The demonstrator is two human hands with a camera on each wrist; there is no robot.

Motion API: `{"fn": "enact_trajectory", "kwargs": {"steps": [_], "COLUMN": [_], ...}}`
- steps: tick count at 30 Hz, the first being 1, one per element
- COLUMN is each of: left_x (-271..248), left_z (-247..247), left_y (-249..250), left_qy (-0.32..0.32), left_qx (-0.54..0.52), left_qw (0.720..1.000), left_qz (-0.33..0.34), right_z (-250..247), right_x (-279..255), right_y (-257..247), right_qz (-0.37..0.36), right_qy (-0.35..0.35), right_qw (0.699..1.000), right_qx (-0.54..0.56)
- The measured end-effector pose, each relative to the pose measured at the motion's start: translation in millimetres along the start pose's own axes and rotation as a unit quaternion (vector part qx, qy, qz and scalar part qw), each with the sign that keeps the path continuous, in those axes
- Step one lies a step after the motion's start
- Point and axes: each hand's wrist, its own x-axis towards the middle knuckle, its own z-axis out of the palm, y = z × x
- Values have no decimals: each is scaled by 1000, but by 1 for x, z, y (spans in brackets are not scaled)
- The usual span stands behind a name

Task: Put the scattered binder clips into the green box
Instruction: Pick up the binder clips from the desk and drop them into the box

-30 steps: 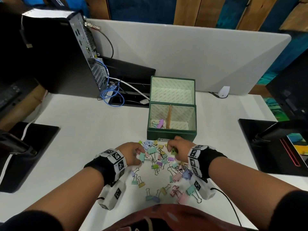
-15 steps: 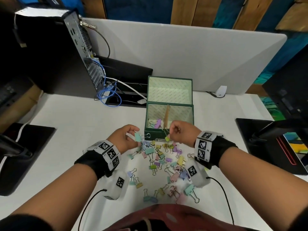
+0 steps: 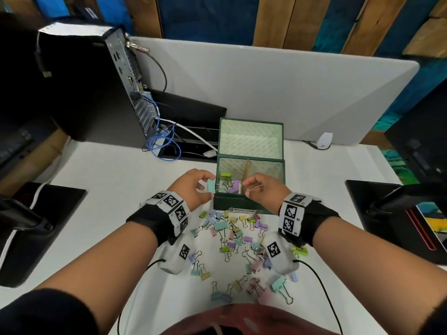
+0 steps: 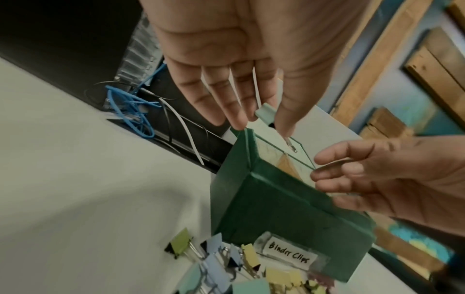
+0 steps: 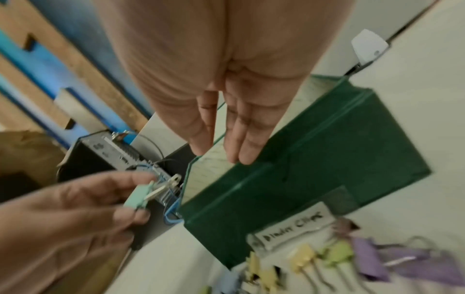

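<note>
Item: mint-green binder clip (image 3: 211,185), pinched between thumb and fingertips of the left hand (image 3: 193,187), wire handles pointing toward the box; held just outside the left wall of the green box (image 3: 238,204), level with its rim, not yet over the opening. Item: right hand (image 3: 262,187), over the near rim by the wooden divider (image 3: 247,171); fingers extended and only loosely bent in the right wrist view; a thin wire handle shows at the fingers in the head and left wrist views, but no clip body is visible, so whether it holds a clip cannot be told. Item: green box, lid open and standing behind, label "Binder Clips" (image 4: 289,256) lying at its front; left compartment holds a few clips (image 3: 228,183) in purple and yellow-green. Item: scattered binder clips (image 3: 232,240), many, pastel, on the white table (image 3: 101,189) between box and person; most of the task remains. Handling note: carry the mint clip inward past the left wall before loosening the pinch, and release low inside the compartment, so it neither strikes the rim nor bounces out. Caution: avoid nudging the box wall with the knuckles.
</note>
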Motion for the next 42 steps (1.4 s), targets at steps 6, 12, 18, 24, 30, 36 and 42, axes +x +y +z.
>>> {"fn": "enact_trajectory", "kwargs": {"steps": [6,12,18,24,30,36,42], "left_x": [20,28,-3,-19,-15,-15,-19], "left_z": [13,23,27,51,66,69,64], "left_y": [14,13,0,-15,-20,-22,-24], "left_qy": [-7,-28,-35,-204,-213,-191,-181], "left_qx": [154,173,132,229,272,248,227], "left_qw": [987,984,986,950,937,949,956], "left_qz": [46,42,91,59,53,33,51], "right_z": [1,6,12,30,42,55,55], "right_x": [-20,-29,-26,-20,-15,-9,-10], "right_y": [18,43,55,50,37,31,32], "right_qz": [-49,-15,-10,-16,-30,-4,-11], "right_qy": [-25,-133,-161,-184,-194,-199,-194], "right_qw": [997,976,956,936,915,900,924], "right_qx": [-59,-173,-244,-298,-351,-389,-330]}}
